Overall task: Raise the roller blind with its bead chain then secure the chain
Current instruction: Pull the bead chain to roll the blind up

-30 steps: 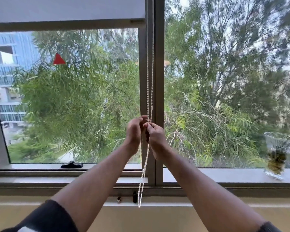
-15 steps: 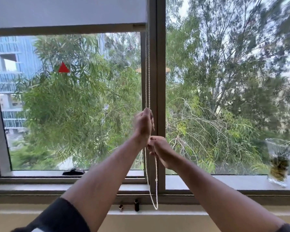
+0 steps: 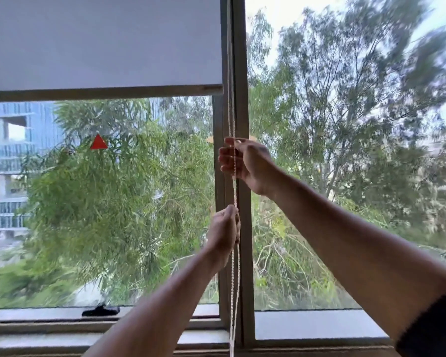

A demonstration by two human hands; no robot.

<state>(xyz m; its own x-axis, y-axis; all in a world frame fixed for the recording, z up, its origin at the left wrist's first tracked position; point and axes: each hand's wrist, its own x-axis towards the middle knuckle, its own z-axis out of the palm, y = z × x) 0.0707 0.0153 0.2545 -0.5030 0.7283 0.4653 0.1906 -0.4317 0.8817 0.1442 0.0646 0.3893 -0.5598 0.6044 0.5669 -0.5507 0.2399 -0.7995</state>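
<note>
A pale grey roller blind [image 3: 101,42] covers the upper part of the left window pane, its bottom bar [image 3: 101,95] level about a quarter of the way down. A white bead chain [image 3: 231,99] hangs in two strands along the central window post. My right hand [image 3: 245,163] is high on the chain, fingers loosely curled round it with the thumb pinching at the top. Lower down, my left hand [image 3: 223,233] grips the chain in a fist. Below that fist both strands drop to the sill.
The grey window post [image 3: 240,279] stands behind the chain. A dark window latch [image 3: 101,311] lies on the left sill [image 3: 36,328]. A red triangle sticker [image 3: 98,143] is on the left glass. Trees and a building show outside.
My right hand went from below the left up to well above it on the chain. The left hand dropped lower, still gripping. The view tilted upward, showing more of the blind.
</note>
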